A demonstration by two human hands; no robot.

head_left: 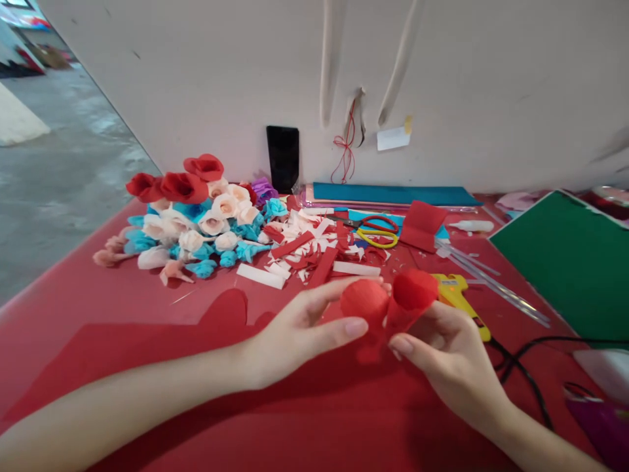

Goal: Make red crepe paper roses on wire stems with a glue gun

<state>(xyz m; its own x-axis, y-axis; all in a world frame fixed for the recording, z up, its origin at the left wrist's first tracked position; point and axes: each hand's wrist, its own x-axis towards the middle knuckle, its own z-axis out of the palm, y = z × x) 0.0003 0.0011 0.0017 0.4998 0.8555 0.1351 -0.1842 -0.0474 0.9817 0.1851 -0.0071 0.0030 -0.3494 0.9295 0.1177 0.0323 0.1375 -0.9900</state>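
Over the red table, my right hand (442, 347) pinches a red crepe-paper piece rolled into a cup (413, 298), its open end turned up toward me. My left hand (319, 321) has a rounded red paper petal (364, 301) between thumb and fingers, right beside the rolled piece. The lower ends of both papers are blurred, and I cannot tell whether they are joined. Behind my hands lies a heap of red and white paper scraps (322, 259). A yellow hot glue gun (459, 298) rests just past my right hand.
Finished paper flowers (196, 223) in red, white and blue are piled at the back left. Scissors (378, 229) lie on the scraps. A black phone (284, 159) leans against the wall. At right are a green board (570, 262), clear glue sticks (496, 285) and a black cable (528, 380).
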